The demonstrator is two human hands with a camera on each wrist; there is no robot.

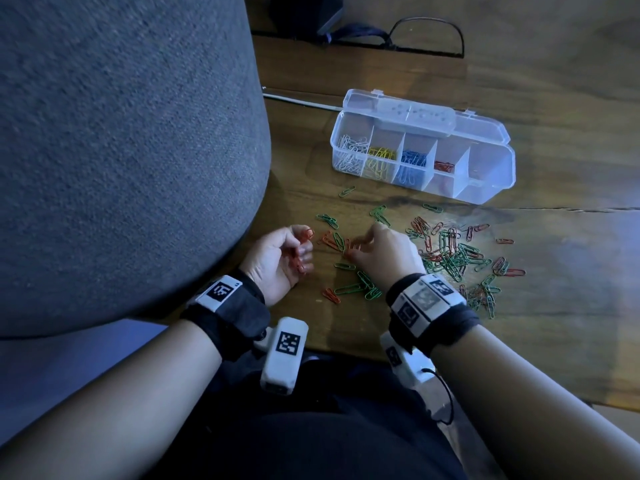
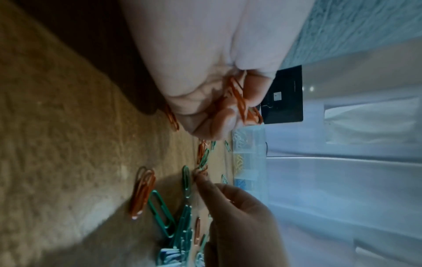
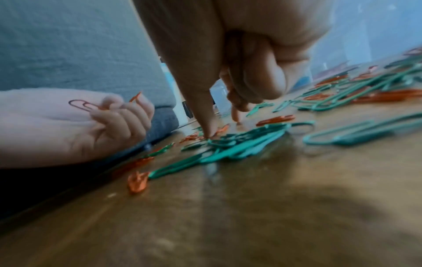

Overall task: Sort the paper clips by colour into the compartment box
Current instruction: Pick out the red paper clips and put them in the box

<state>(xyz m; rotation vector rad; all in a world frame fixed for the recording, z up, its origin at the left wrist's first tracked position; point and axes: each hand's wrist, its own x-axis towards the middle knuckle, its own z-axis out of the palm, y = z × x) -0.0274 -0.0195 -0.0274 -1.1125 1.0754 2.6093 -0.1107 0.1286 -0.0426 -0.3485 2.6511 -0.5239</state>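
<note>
A grey upholstered seat (image 1: 121, 150) rises just left of the left hand's fingers. The wooden table (image 1: 519, 306) spreads under both hands. The clear compartment box (image 1: 422, 157) stands open well beyond the fingers, up and to the right, with white, yellow, blue and a few red clips in separate compartments from its left; the rightmost compartment looks bare. A loose heap of red and green paper clips (image 1: 453, 254) lies just right of the right hand, with strays between the two hands. The left hand (image 1: 280, 261) rests at the table's edge, its fingers (image 3: 123, 115) curled round a small bunch of red clips (image 2: 237, 101). The right hand (image 1: 384, 251) reaches down, fingers (image 3: 205, 115) drawn together, fingertips touching the table at a red clip (image 1: 356, 249) among the green ones; whether it is already pinched cannot be told.
</note>
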